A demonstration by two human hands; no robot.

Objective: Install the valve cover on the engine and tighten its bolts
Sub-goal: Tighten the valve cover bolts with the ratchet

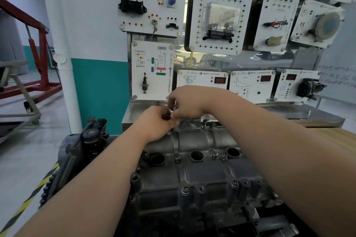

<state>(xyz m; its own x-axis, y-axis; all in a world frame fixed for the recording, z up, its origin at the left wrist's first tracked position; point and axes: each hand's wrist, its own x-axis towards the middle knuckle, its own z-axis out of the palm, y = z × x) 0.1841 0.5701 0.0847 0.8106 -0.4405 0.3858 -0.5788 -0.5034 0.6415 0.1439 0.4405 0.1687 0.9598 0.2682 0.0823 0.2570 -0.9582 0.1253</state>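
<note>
At the far edge of the engine (212, 208), both hands meet over one bolt seat on the valve cover (192, 138), which sits in place on top. The right hand (187, 102) has its fingers pinched on what looks like a small bolt (174, 109); the left hand (156, 122) has fingers curled beside it, holding what I cannot tell. Hand-starting bolts seems the step; next calls for threading it straight. No containers show; the cover's round wells (196, 156) look dark inside
</note>
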